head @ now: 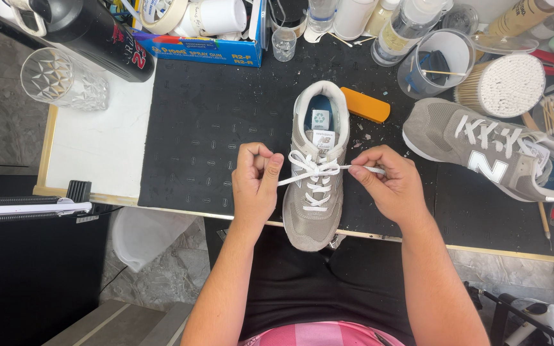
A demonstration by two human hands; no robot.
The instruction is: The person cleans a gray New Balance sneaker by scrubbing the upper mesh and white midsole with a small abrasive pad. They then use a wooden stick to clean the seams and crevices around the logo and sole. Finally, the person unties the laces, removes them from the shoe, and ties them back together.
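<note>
Hands point(320, 182) hide lace ends point(360, 168); shoe point(315, 192) toe overhangs.

Person, head-camera view. Left hand point(255, 182) and right hand point(389, 184): bare, no rings, watch or gloves. Forearms: bare to the frame edge, no sleeves visible. Below the hands: black garment across the lap; pink-and-white checked fabric at the bottom edge.

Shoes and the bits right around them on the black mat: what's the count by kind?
Grey shoes: 2, one between the hands, one lying at the right
Orange block: 1
Tub of cotton swabs: 1
Clear cut-pattern glass: 1
Total: 5
The left hand and right hand each pinch a white lace end.
</note>
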